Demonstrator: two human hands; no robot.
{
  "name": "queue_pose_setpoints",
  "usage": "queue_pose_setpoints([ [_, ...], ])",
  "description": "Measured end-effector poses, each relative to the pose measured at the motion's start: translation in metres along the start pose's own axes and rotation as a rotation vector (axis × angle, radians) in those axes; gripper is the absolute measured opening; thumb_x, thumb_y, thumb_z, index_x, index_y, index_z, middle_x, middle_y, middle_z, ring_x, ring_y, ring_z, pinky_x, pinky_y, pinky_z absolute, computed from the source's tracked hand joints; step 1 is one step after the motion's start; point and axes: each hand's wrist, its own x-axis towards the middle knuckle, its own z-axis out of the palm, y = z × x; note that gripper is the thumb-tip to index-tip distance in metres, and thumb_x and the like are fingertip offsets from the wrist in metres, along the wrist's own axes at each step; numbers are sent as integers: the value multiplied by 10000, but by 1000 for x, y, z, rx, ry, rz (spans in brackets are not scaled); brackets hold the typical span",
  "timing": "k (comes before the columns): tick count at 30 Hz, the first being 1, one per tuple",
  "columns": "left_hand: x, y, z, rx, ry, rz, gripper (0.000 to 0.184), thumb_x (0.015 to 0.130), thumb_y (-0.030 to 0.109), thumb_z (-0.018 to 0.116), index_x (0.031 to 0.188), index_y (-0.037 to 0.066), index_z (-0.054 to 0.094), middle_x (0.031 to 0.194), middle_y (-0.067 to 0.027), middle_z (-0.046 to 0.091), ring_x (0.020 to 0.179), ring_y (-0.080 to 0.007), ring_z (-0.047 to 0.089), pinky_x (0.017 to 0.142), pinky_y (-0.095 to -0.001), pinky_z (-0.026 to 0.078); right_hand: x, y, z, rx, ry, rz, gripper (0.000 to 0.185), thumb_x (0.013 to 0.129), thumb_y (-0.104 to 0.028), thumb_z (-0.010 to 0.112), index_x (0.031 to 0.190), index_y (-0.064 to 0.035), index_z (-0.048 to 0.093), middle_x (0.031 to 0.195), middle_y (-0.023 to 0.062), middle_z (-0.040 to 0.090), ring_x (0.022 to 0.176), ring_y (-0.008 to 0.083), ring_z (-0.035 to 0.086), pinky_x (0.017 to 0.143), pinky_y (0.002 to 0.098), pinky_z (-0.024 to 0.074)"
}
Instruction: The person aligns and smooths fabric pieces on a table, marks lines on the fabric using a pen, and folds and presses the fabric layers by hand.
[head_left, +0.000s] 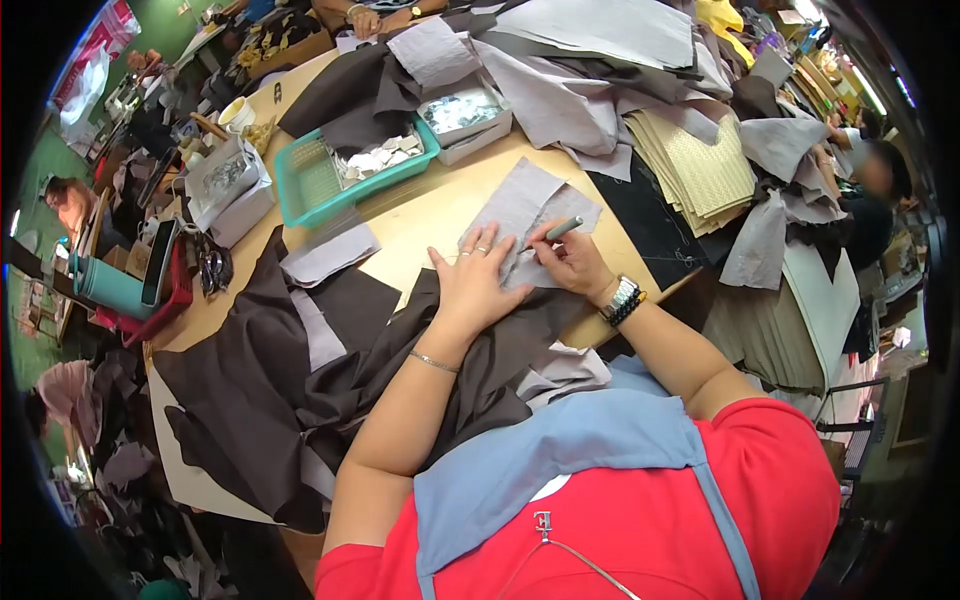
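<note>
My left hand [476, 280] lies flat with fingers spread, pressing on a light grey fabric piece [520, 195] on the table. Between the fingers of my right hand [578, 262] is a grey pen [565, 228], gripped like a writing tool just right of my left fingertips. Its tip is hidden by the hand. Dark brown fabric [250, 370] is bunched under my left forearm and spreads to the left. A smaller light grey piece [335, 250] rests on it, left of my left hand.
A teal basket [290, 205] holding small white pieces stands beyond my hands, beside a white box [470, 140]. Stacked yellowish sheets [690, 165] and grey fabric [540, 100] lie at the back right. Another person's hands [365, 20] show at the far edge.
</note>
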Motion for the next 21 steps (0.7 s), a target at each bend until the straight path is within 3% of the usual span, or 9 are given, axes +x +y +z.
queue_pose_setpoints([
  [7, 0, 2, -5, 14, -49, -25, 782, 714, 494, 772, 1402, 209, 534, 1552, -65, 386, 1454, -256, 312, 1051, -789, 157, 1, 6, -3, -18, -45, 39, 121, 945, -86, 620, 1053, -43, 585, 855, 64, 652, 682, 118, 637, 598, 274, 529],
  [12, -2, 1, -1, -22, 70, 35, 653, 710, 434, 800, 1281, 194, 594, 1505, -82, 440, 1419, -270, 371, 1044, -789, 173, 2, -3, 0, -23, -36, 27, 135, 947, -87, 617, 1068, -42, 578, 848, 74, 658, 675, 127, 641, 593, 282, 520],
  [17, -3, 1, -1, -92, 98, 127, 432, 732, 338, 809, 1088, 183, 619, 1409, -61, 524, 1335, -266, 475, 1030, -788, 200, 1, -4, 2, -200, -4, -17, 150, 918, -66, 609, 1057, -45, 556, 812, 129, 646, 664, 245, 657, 602, 350, 524],
  [21, -3, 2, -2, -21, 52, 135, 447, 738, 344, 804, 1103, 166, 617, 1371, -67, 555, 1343, -257, 468, 1034, -781, 209, 10, -11, 3, -308, 8, -98, 155, 901, -59, 596, 1048, -46, 547, 815, 170, 641, 701, 354, 654, 626, 416, 528],
])
